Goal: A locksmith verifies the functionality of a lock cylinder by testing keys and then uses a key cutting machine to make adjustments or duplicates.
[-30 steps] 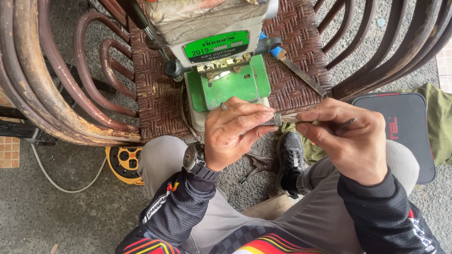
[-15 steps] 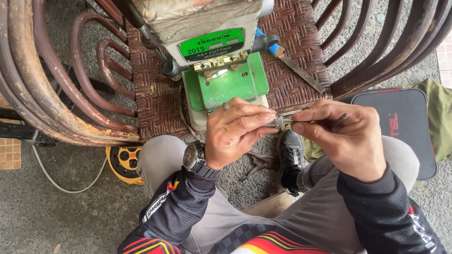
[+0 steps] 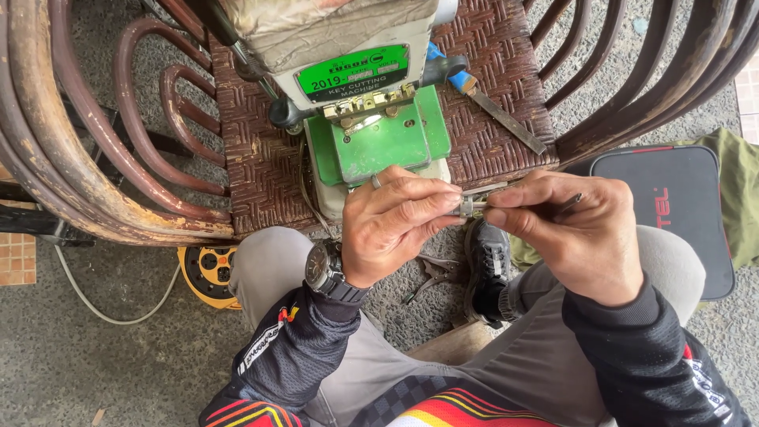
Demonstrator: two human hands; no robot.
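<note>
The left hand [image 3: 395, 225] and right hand [image 3: 573, 233] meet fingertip to fingertip, both pinched shut on a small metal key [image 3: 473, 207] held between them, just in front of the green key-cutting machine [image 3: 379, 138] on the woven chair seat [image 3: 261, 158]. The key's long axis runs left to right; which end is the tip cannot be told. Doing this well likely calls for a firm pinch and steady wrists. A file [image 3: 494, 107] lies beside the machine.
</note>
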